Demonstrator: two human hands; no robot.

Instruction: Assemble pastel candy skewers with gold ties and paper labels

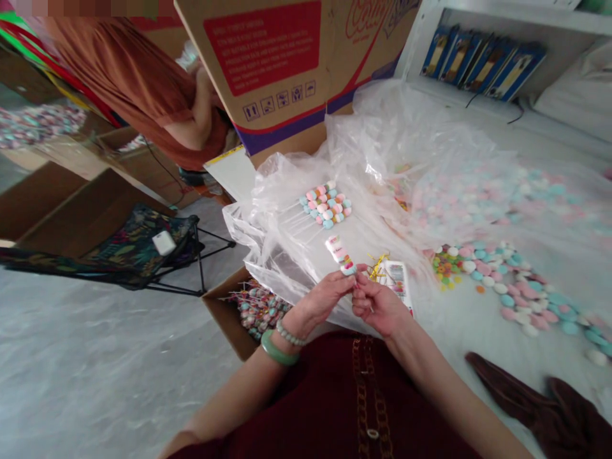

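Observation:
My left hand [326,298] and my right hand [377,306] meet over my lap, both pinched on a candy skewer [340,254] of stacked pink, white and blue sweets that points up and away from me. A green bangle and a bead bracelet circle my left wrist. Just past my right hand lie gold twist ties [377,266] and a printed packet [398,280]. A bundle of finished candy skewers [326,205] rests on clear plastic sheeting [382,159] further out.
Loose pastel candies [516,287] spread to the right. A cardboard box [248,312] of filled skewers sits at my left knee. A big carton [287,64] stands behind. Another person in orange [143,83] bends at upper left near a folding stool [143,245].

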